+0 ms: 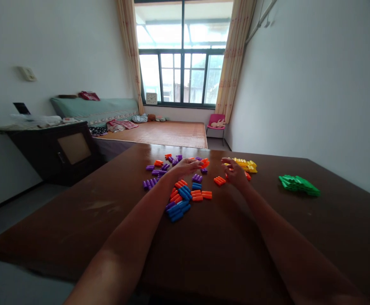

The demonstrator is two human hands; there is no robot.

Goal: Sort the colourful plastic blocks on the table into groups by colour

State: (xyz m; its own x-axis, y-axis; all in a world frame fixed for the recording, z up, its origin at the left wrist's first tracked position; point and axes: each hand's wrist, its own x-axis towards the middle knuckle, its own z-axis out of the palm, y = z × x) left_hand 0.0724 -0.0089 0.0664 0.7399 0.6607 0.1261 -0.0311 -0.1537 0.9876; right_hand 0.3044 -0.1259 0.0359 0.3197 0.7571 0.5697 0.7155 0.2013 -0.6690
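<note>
My left hand (186, 167) reaches over the scattered pieces, its fingers closed on an orange piece (205, 163). To the right, my right hand (232, 169) is held with its fingers apart, beside the yellow pieces (246, 165); part of an orange piece (248, 176) shows behind it. Between and below the hands lie a separate orange piece (219, 181) and more orange pieces (196, 195). Blue pieces (177, 210) are nearest to me, and purple pieces (151, 183) spread on the left.
A pile of green pieces (299, 185) sits on the right side of the brown table (108, 228). Beyond the table are a bed (172, 132), a pink chair (216, 120) and a window. A dark cabinet (73, 148) stands at the left.
</note>
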